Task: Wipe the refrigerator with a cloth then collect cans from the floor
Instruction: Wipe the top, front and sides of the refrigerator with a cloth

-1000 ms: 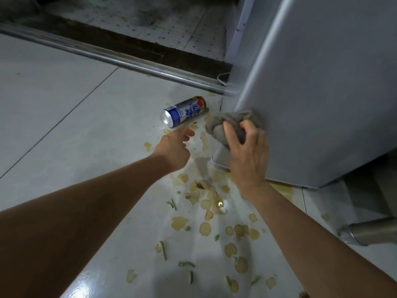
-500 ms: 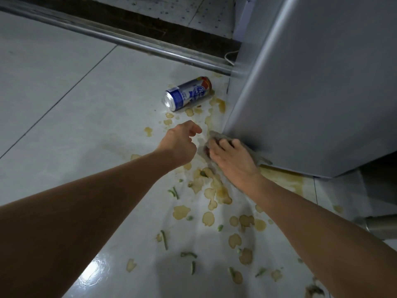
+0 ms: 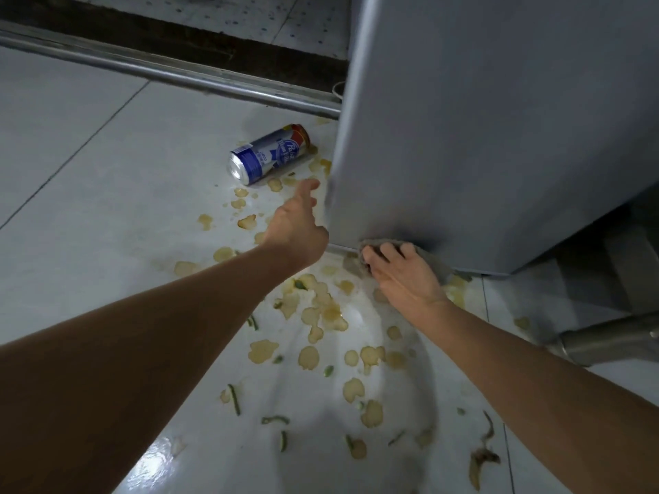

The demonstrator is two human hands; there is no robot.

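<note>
A blue and white can (image 3: 270,154) lies on its side on the tiled floor (image 3: 89,194), near the refrigerator (image 3: 481,130). Your left hand (image 3: 297,226) reaches toward it, fingers loosely extended, holding nothing. Your right hand (image 3: 403,276) presses a grey cloth (image 3: 383,243) against the refrigerator's bottom edge, amid yellowish spill patches (image 3: 321,308).
</note>
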